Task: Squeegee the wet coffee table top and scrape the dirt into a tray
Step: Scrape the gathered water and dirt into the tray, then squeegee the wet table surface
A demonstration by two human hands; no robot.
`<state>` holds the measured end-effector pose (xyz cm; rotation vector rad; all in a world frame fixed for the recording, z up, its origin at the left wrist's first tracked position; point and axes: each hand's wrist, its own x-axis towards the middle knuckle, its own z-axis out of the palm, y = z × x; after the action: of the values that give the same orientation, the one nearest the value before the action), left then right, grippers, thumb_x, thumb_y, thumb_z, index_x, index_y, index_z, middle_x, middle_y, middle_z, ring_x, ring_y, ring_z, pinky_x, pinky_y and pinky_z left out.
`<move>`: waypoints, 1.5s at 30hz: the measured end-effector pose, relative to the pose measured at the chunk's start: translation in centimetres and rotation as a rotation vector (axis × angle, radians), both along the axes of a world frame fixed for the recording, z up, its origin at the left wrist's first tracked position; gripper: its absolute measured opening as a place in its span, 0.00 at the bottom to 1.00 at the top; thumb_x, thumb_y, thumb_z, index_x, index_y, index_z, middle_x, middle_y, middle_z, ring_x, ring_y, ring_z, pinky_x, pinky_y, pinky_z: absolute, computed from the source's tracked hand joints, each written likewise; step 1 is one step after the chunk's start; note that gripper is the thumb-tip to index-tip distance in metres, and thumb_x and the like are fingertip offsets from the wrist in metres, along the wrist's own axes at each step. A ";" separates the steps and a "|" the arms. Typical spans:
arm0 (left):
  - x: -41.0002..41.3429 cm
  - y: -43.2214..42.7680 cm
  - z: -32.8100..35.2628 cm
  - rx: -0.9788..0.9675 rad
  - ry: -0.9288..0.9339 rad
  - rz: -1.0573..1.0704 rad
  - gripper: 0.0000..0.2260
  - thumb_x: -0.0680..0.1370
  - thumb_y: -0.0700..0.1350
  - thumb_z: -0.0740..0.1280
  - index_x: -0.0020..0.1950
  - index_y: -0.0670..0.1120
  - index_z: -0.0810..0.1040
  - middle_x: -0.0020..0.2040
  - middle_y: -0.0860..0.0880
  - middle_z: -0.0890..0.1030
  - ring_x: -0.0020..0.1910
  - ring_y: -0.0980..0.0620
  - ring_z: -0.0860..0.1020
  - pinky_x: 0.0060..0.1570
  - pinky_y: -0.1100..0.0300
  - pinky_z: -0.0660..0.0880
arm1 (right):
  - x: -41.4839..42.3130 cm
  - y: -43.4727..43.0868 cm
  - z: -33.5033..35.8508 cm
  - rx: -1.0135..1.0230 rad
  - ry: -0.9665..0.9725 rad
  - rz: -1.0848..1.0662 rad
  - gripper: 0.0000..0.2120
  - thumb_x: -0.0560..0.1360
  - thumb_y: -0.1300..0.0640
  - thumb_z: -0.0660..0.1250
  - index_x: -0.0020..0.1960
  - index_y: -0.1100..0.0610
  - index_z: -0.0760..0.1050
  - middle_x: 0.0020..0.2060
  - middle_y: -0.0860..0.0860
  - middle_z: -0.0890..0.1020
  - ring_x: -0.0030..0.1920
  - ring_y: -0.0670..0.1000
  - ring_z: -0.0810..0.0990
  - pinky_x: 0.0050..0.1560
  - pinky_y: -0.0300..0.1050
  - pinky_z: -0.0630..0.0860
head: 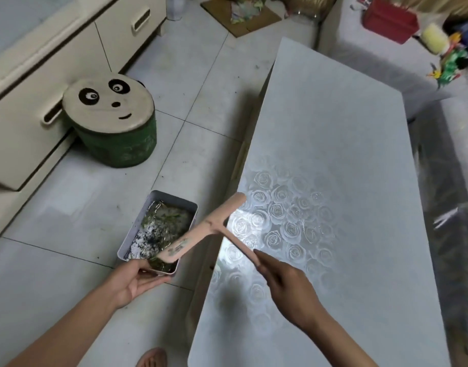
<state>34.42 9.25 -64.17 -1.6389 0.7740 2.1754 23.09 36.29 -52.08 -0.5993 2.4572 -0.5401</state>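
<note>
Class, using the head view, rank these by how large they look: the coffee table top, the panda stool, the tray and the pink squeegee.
1. coffee table top, by far the largest.
2. panda stool.
3. tray and squeegee span about the same stretch of the picture, so they are too close to rank.

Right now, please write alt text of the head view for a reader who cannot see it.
A right hand holds a pink squeegee at the left edge of a rose-patterned table, its blade end over a tray of wet dirt held by the left hand beside the table. A panda stool stands on the tiled floor.
</note>
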 end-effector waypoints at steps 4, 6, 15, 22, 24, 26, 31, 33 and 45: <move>1.8 -2.9 5.6 -0.041 0.029 -0.002 0.08 0.75 0.29 0.56 0.49 0.31 0.73 0.37 0.32 0.81 0.29 0.37 0.82 0.26 0.53 0.80 | 0.2 -1.8 4.2 0.013 0.052 -0.023 0.15 0.81 0.46 0.56 0.66 0.41 0.71 0.49 0.52 0.83 0.50 0.52 0.80 0.50 0.52 0.76; 2.5 -4.1 8.3 -0.064 0.042 -0.009 0.07 0.75 0.29 0.57 0.47 0.32 0.73 0.35 0.32 0.81 0.29 0.37 0.82 0.28 0.52 0.80 | 0.2 -3.1 6.3 0.017 0.074 -0.035 0.15 0.81 0.45 0.57 0.66 0.41 0.72 0.50 0.52 0.83 0.49 0.53 0.81 0.49 0.50 0.77; 4.6 -11.5 19.3 -0.125 0.041 -0.043 0.06 0.77 0.31 0.56 0.51 0.32 0.70 0.40 0.34 0.81 0.26 0.35 0.80 0.19 0.52 0.76 | 0.7 -11.2 15.1 -0.053 0.020 -0.047 0.15 0.81 0.47 0.58 0.66 0.38 0.72 0.36 0.45 0.80 0.39 0.46 0.79 0.44 0.47 0.77; 4.3 -17.1 22.3 -0.197 0.072 -0.051 0.08 0.77 0.32 0.56 0.52 0.33 0.72 0.35 0.34 0.82 0.29 0.36 0.82 0.22 0.55 0.78 | -0.5 -17.1 17.4 -0.096 0.018 0.037 0.16 0.80 0.45 0.59 0.66 0.39 0.71 0.38 0.44 0.81 0.29 0.39 0.74 0.35 0.37 0.72; 3.7 -19.1 22.9 -0.201 0.064 -0.042 0.07 0.77 0.32 0.57 0.51 0.33 0.73 0.35 0.35 0.82 0.29 0.36 0.82 0.22 0.56 0.78 | -1.9 -19.1 17.9 -0.091 0.006 0.044 0.16 0.79 0.47 0.60 0.67 0.40 0.70 0.42 0.43 0.81 0.35 0.40 0.77 0.40 0.40 0.75; 2.9 -20.8 23.5 -0.214 0.058 -0.046 0.07 0.77 0.33 0.57 0.51 0.33 0.73 0.35 0.35 0.82 0.30 0.37 0.82 0.23 0.56 0.78 | -3.4 -20.7 18.5 -0.072 -0.004 0.052 0.17 0.79 0.48 0.61 0.68 0.40 0.69 0.44 0.43 0.81 0.43 0.43 0.79 0.45 0.44 0.76; -0.3 -26.6 23.6 -0.235 0.015 0.008 0.06 0.76 0.33 0.59 0.51 0.34 0.72 0.36 0.35 0.83 0.33 0.35 0.82 0.24 0.54 0.79 | -8.8 -26.3 18.7 -0.089 -0.012 0.060 0.20 0.79 0.51 0.63 0.70 0.45 0.69 0.47 0.47 0.82 0.47 0.47 0.80 0.46 0.45 0.76; -1.8 -28.7 23.4 -0.247 -0.010 0.034 0.06 0.76 0.33 0.59 0.52 0.35 0.72 0.37 0.34 0.83 0.34 0.34 0.82 0.25 0.53 0.79 | -10.7 -28.9 18.5 -0.091 -0.022 0.060 0.20 0.79 0.52 0.63 0.70 0.45 0.69 0.48 0.49 0.83 0.49 0.49 0.81 0.49 0.46 0.77; -15.3 -46.5 21.8 -0.257 -0.035 0.074 0.10 0.77 0.31 0.56 0.58 0.32 0.68 0.42 0.31 0.79 0.27 0.36 0.81 0.22 0.49 0.78 | -20.8 -46.6 17.9 -0.032 -0.028 0.020 0.15 0.78 0.54 0.62 0.65 0.47 0.71 0.45 0.51 0.82 0.43 0.56 0.79 0.43 0.47 0.74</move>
<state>19.15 -37.29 -42.41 -1.8495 1.0345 2.1633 2.34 -10.30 -34.22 -0.6246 2.4179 -0.5763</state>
